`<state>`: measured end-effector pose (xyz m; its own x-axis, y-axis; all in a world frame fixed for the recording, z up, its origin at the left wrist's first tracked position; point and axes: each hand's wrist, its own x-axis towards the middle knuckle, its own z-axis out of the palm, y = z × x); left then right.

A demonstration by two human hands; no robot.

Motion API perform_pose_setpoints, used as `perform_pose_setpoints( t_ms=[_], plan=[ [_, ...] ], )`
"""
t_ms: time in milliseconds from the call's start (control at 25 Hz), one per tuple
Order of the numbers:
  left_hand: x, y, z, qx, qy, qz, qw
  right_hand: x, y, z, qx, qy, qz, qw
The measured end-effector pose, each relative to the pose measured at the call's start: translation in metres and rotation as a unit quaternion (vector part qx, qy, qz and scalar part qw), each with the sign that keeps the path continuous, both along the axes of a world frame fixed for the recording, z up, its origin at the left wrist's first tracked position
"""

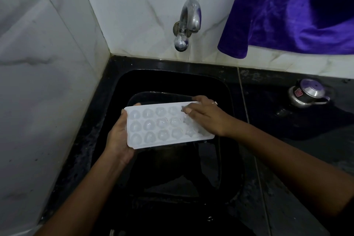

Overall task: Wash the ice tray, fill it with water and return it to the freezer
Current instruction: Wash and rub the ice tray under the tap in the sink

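White marbled tiles [134, 5] wall in a corner above a black counter [287, 140], and sunk into that counter I see a dark sink [232, 105] with a chrome tap [188, 23] fixed to the back wall, no water visible from it. Over the basin I'm looking at the ice tray [164, 126], white and translucent, held roughly level with its cups facing up. My left hand [117, 138] grips the tray's left end, thumb on the near rim and fingertips curling over the far edge. My right hand [205, 117] lies on the right end, fingers pressed together and flat across the cups, a ring showing on one finger. Below the tray sits a dark vessel [139, 96] in the basin; its contents I cannot tell. A purple cloth [287, 15] hangs at upper right, and a steel lidded pot [308, 93] stands on the counter well apart from the sink
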<state>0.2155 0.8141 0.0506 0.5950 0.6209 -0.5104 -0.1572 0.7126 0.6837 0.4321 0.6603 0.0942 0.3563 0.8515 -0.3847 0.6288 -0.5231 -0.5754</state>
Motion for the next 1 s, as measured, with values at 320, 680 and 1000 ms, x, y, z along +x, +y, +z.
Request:
perform_pose_setpoints(
  t_ms=[320,680,1000],
  plan=[
    [0.000,-0.004,-0.002,-0.023,-0.015,0.008,1.000,-0.010,0.001,-0.003,-0.008,-0.195,0.081,0.977],
    [0.001,-0.012,-0.005,-0.038,-0.011,0.010,0.999,-0.010,0.002,-0.006,-0.038,-0.325,0.149,0.933],
    [-0.002,-0.008,-0.001,-0.044,-0.049,0.021,0.998,-0.036,-0.005,-0.019,0.113,-0.188,0.055,0.974]
  ],
)
